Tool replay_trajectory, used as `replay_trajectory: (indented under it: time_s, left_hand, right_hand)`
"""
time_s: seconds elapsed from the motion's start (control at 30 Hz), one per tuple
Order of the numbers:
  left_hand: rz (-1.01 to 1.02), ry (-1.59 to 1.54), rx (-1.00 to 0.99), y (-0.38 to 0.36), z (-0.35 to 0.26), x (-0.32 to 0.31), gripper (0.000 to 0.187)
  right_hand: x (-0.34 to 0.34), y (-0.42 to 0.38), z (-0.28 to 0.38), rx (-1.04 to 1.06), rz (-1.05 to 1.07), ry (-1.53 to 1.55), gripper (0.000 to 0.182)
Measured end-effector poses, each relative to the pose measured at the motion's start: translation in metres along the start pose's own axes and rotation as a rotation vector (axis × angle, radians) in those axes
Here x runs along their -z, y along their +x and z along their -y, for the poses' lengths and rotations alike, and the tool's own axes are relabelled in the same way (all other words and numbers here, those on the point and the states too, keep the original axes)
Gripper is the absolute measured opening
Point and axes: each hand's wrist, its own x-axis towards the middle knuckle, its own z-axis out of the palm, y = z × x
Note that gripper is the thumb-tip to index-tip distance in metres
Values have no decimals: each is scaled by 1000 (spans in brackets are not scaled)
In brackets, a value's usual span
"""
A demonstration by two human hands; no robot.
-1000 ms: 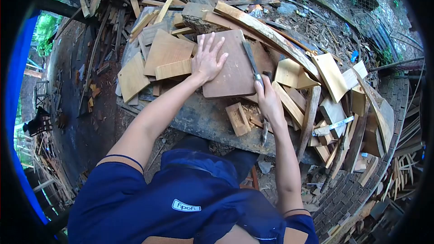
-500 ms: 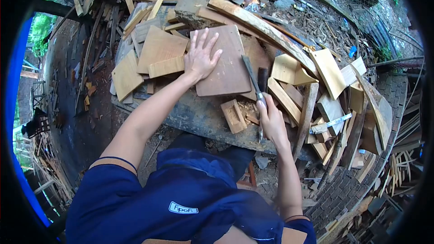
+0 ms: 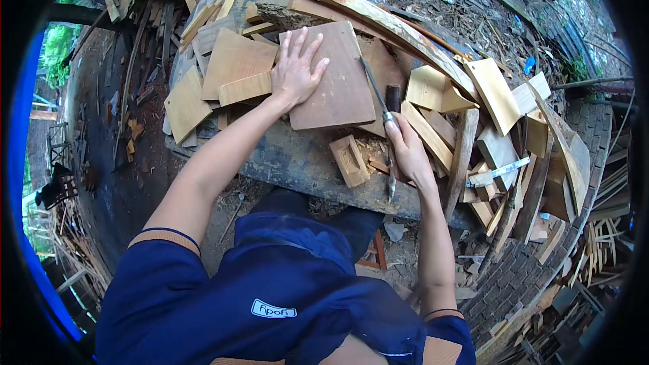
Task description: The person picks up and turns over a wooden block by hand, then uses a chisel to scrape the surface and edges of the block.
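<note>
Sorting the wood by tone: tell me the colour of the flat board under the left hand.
Reddish brown, darker than the pale tan pieces beside it; the board shows best in the head view.

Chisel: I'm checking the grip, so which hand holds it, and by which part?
The right hand is closed around the chisel at its handle end, blade lying along the board. The left hand only presses flat on that board.

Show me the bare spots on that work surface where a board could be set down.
Bare room: the dark strip of bench along the near edge, between the left forearm and the small notched block. Crowded: offcuts left of the left hand, and stacked pieces right of the right hand holding the chisel.
</note>
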Motion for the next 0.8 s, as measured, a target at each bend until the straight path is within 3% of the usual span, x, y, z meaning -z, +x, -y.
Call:
replay_trajectory:
  time_s: [0.1, 0.23, 0.27, 0.37, 0.47, 0.7, 0.8]
  left_hand:
    - [-20, 19, -30, -1, 6, -6, 57]
    - [-55, 53, -58, 3, 6, -5, 57]
    - [-19, 3, -38, 0, 3, -2, 57]
    - [-13, -16, -41, 0, 3, -2, 57]
    - [-40, 13, -57, 4, 6, -3, 57]
    - [-30, -4, -49, -5, 3, -9, 57]
    - [-47, 52, -63, 2, 9, -9, 57]
  right_hand:
    - [-9, -15, 7, -25, -16, 57, 42]
    - [-5, -16, 3, 92, -53, -10, 40]
    - [-4, -2, 6, -38, 8, -7, 41]
    - [3, 4, 15, -117, 56, 24, 41]
    - [-5, -19, 14, -19, -27, -66, 39]
    - [-6, 6, 28, -71, -25, -49, 39]
    - [-11, -17, 25, 23, -91, -75, 39]
